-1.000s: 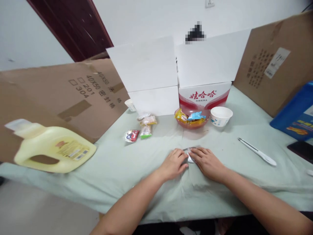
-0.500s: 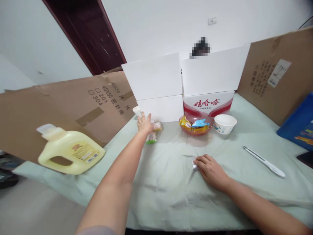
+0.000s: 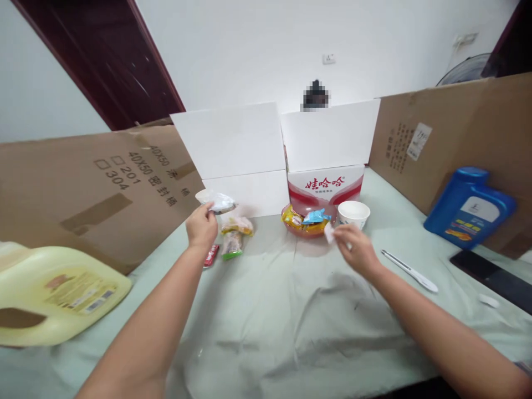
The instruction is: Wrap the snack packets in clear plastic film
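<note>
My left hand [image 3: 201, 226] is raised above the table and pinches a small white and blue snack packet [image 3: 216, 200]. Below it lie a few more packets [image 3: 233, 235] on the pale green cloth. My right hand [image 3: 353, 246] holds a small white wrapper [image 3: 329, 232] close to the red bowl [image 3: 305, 229], which holds several yellow and blue packets. A white paper cup [image 3: 353, 214] stands just right of the bowl.
A yellow jug [image 3: 54, 291] lies on its side at the left. A blue bottle [image 3: 469, 208] leans at the right, with a white pen [image 3: 409, 270] and a dark phone [image 3: 494, 275] near it. Cardboard sheets and white boxes [image 3: 249, 160] wall in the table.
My left hand left the wrapper, reached to the packets at the back left and lifted one. My right hand carried the wrapper from the table's middle up to the red bowl.
</note>
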Tool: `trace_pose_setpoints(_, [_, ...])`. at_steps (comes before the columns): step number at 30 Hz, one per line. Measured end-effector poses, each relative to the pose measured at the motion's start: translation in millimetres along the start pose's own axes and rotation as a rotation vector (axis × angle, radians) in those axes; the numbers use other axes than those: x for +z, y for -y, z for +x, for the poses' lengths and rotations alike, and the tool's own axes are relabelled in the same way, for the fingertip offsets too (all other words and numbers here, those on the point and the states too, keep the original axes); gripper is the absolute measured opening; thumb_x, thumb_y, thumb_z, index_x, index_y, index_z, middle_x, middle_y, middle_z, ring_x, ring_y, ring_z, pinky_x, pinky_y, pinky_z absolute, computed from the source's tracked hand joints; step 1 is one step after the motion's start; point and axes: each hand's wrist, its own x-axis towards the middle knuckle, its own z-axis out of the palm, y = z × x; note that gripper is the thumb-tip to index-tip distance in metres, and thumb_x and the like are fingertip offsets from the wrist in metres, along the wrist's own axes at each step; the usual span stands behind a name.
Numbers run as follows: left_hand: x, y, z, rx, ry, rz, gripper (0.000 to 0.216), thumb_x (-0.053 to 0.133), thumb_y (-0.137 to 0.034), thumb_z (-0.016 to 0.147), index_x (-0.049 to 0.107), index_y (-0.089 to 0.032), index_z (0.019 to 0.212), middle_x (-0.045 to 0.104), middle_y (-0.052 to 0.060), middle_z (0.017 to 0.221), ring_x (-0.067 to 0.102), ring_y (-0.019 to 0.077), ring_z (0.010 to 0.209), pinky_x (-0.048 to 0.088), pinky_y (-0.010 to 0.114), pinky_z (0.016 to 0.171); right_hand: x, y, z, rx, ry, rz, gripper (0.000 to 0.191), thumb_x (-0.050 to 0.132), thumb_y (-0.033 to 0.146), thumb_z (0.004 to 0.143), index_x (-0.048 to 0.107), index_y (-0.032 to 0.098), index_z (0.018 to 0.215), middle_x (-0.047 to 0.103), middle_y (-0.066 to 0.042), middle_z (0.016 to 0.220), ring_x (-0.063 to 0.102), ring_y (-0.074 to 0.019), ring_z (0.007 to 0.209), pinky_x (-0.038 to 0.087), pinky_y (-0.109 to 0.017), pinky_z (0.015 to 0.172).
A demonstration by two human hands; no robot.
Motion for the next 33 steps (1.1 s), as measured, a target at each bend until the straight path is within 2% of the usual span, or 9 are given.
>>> trace_pose_setpoints(3, [4.8, -32.0, -34.7, 0.065, -0.025, -0.089, 0.037, 0.041, -0.020, 0.088, 0.064, -0.016, 0.117, 0.066, 0.007, 0.121, 0.060, 0.0225, 0.115, 0.043, 0.035, 0.104, -18.9, -35.0, 52.2, 0.165, -0.057, -0.312, 0.037, 0.032, 0.024, 0.096, 0.063, 0.018, 0.114, 0.059, -0.014, 0.118, 0.051, -0.0249, 0.115, 0.042, -0.039, 0.098])
trace_pose_setpoints(6, [24.5, -67.2, -87.3, 0.212, 0.084, -0.182, 0.038, 0.040, -0.018, 0.087, 0.064, -0.019, 0.117, 0.066, 0.005, 0.122, 0.057, 0.0224, 0.119, 0.042, 0.040, 0.108, -25.3, -64.8, 83.9, 0.341, 0.198, -0.549, 0.041, 0.032, 0.022, 0.095, 0.061, 0.012, 0.121, 0.059, -0.017, 0.122, 0.049, -0.0271, 0.118, 0.041, -0.038, 0.095])
trace_pose_setpoints(9, [49.8, -89.1, -142.9, 0.398, 0.367, -0.284, 0.041, 0.041, -0.015, 0.087, 0.061, -0.023, 0.122, 0.064, 0.006, 0.126, 0.058, 0.0216, 0.118, 0.045, 0.043, 0.105, -24.5, -78.0, 92.4, 0.383, 0.393, -0.574, 0.034, 0.046, 0.035, 0.092, 0.072, 0.015, 0.099, 0.070, -0.014, 0.098, 0.060, -0.0268, 0.099, 0.044, -0.035, 0.086])
trace_pose_setpoints(11, [62.5, -93.2, -172.8, 0.538, 0.594, -0.317, 0.039, 0.054, -0.018, 0.082, 0.062, -0.023, 0.120, 0.060, 0.009, 0.131, 0.055, 0.0255, 0.123, 0.047, 0.046, 0.103, -26.6, -76.2, 91.0, 0.378, 0.459, -0.585, 0.036, 0.047, 0.042, 0.092, 0.074, 0.017, 0.093, 0.071, -0.012, 0.095, 0.061, -0.0257, 0.098, 0.042, -0.035, 0.087])
trace_pose_setpoints(16, [65.4, -85.4, -201.4, 0.537, 0.669, -0.340, 0.043, 0.060, -0.019, 0.082, 0.058, -0.020, 0.124, 0.050, 0.014, 0.139, 0.043, 0.0294, 0.133, 0.041, 0.051, 0.108, -54.9, -52.1, 66.6, 0.396, 0.398, -0.668, 0.042, 0.040, 0.040, 0.095, 0.061, 0.016, 0.123, 0.062, -0.015, 0.125, 0.052, -0.0287, 0.118, 0.037, -0.041, 0.095])
trace_pose_setpoints(21, [57.5, -83.7, -196.0, 0.521, 0.626, -0.426, 0.027, 0.053, -0.019, 0.087, 0.062, -0.018, 0.113, 0.060, 0.013, 0.124, 0.051, 0.0257, 0.125, 0.044, 0.048, 0.105, -86.9, -46.1, 3.8, 0.673, 0.637, -0.790, 0.034, 0.060, 0.034, 0.082, 0.065, 0.016, 0.110, 0.067, -0.018, 0.108, 0.063, -0.0331, 0.098, 0.045, -0.041, 0.075])
trace_pose_setpoints(24, [57.4, -86.2, -197.2, 0.553, 0.595, -0.474, 0.024, 0.052, -0.016, 0.088, 0.062, -0.019, 0.109, 0.062, 0.012, 0.119, 0.053, 0.0243, 0.122, 0.046, 0.047, 0.104, -89.7, -55.6, -29.5, 0.749, 0.701, -0.759, 0.023, 0.055, 0.020, 0.082, 0.067, 0.016, 0.101, 0.068, -0.016, 0.102, 0.064, -0.0317, 0.093, 0.045, -0.037, 0.069])
trace_pose_setpoints(28, [59.3, -90.2, -203.0, 0.623, 0.562, -0.544, 0.024, 0.050, -0.012, 0.088, 0.059, -0.019, 0.109, 0.062, 0.010, 0.117, 0.053, 0.0232, 0.122, 0.046, 0.045, 0.103, -72.6, -53.0, -45.7, 0.626, 0.656, -0.685, 0.028, 0.044, 0.012, 0.086, 0.064, 0.017, 0.104, 0.064, -0.014, 0.106, 0.062, -0.0272, 0.098, 0.046, -0.034, 0.076])
trace_pose_setpoints(33, [62.0, -94.6, -209.9, 0.604, 0.573, -0.603, 0.035, 0.051, -0.010, 0.086, 0.049, -0.022, 0.119, 0.056, 0.011, 0.125, 0.053, 0.0230, 0.121, 0.048, 0.044, 0.101, -20.4, 7.9, -53.5, 0.074, 0.366, -0.265, 0.032, 0.041, 0.021, 0.095, 0.055, 0.020, 0.123, 0.061, -0.011, 0.111, 0.061, -0.0198, 0.096, 0.048, -0.030, 0.080])
